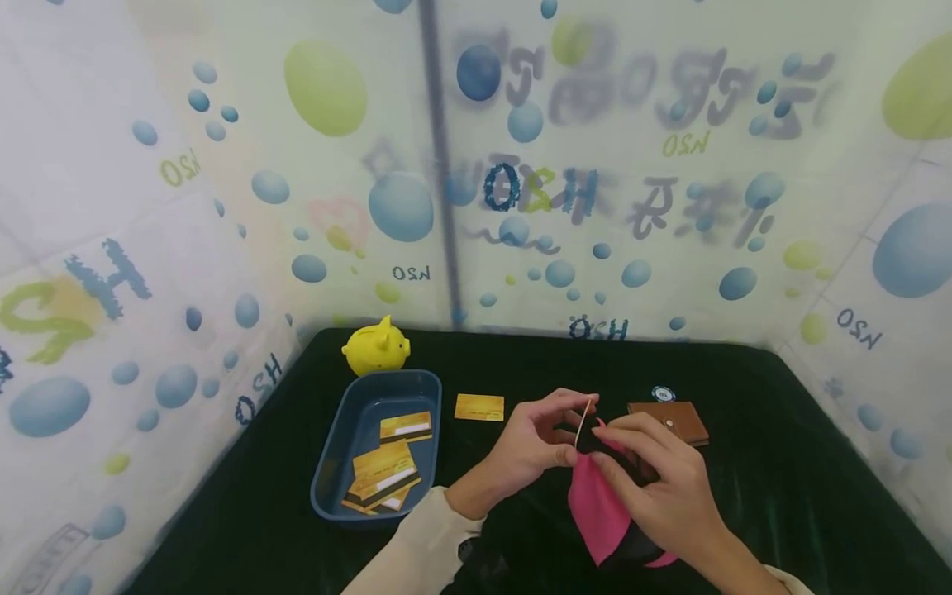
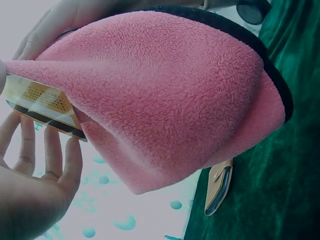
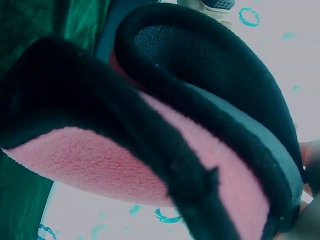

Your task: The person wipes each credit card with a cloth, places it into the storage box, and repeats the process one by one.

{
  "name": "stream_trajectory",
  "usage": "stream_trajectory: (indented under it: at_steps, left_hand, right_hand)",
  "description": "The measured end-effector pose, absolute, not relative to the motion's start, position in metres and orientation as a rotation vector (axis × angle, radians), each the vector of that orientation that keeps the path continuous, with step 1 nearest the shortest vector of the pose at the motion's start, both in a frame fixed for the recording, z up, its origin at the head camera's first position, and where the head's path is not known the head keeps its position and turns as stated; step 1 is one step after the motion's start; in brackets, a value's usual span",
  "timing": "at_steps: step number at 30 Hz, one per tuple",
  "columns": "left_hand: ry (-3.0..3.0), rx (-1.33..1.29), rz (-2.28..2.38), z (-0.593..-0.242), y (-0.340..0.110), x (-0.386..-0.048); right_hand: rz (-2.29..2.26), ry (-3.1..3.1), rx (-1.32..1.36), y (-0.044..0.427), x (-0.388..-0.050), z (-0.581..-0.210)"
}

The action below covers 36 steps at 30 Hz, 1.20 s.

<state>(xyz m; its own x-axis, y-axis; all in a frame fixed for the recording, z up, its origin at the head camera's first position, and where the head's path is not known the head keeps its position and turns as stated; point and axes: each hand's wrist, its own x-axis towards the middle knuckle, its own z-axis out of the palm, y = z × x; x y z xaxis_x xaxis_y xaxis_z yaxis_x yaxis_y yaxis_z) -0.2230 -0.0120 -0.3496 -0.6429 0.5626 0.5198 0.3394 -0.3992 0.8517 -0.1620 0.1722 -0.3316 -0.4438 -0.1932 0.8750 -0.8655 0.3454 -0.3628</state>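
Observation:
My left hand (image 1: 531, 434) pinches a gold bank card (image 2: 45, 107) by its edges. In the head view the card is seen nearly edge-on. My right hand (image 1: 665, 479) grips a pink fleecy cloth (image 1: 598, 508) with a black border, and part of it lies against the card. Folds of the cloth (image 2: 165, 95) fill much of the left wrist view and cover one end of the card. The right wrist view shows the cloth's dark side (image 3: 205, 55) curled over, with the card out of sight there.
To the left stands a blue tray (image 1: 321, 479) with several gold cards (image 1: 387, 467) inside. Behind it is a yellow piggy bank (image 1: 376, 349). Another gold card (image 1: 479, 406) lies right of the tray. A brown wallet (image 1: 690, 423) and a poker chip (image 1: 664, 394) lie beyond my right hand.

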Motion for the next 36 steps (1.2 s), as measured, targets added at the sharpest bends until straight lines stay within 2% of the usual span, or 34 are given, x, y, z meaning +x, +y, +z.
stream_trajectory:
  at_steps: [14, 36]
  left_hand:
    - [1.967, 1.348, 2.012, -0.342, -0.015, -0.216]
    - [1.851, 1.474, 2.166, -0.338, -0.012, -0.202]
  right_hand:
    - [1.097, -1.872, 0.872, 0.178, -0.163, -0.333]
    - [1.113, -1.968, 0.818, 0.179, -0.16, -0.328]
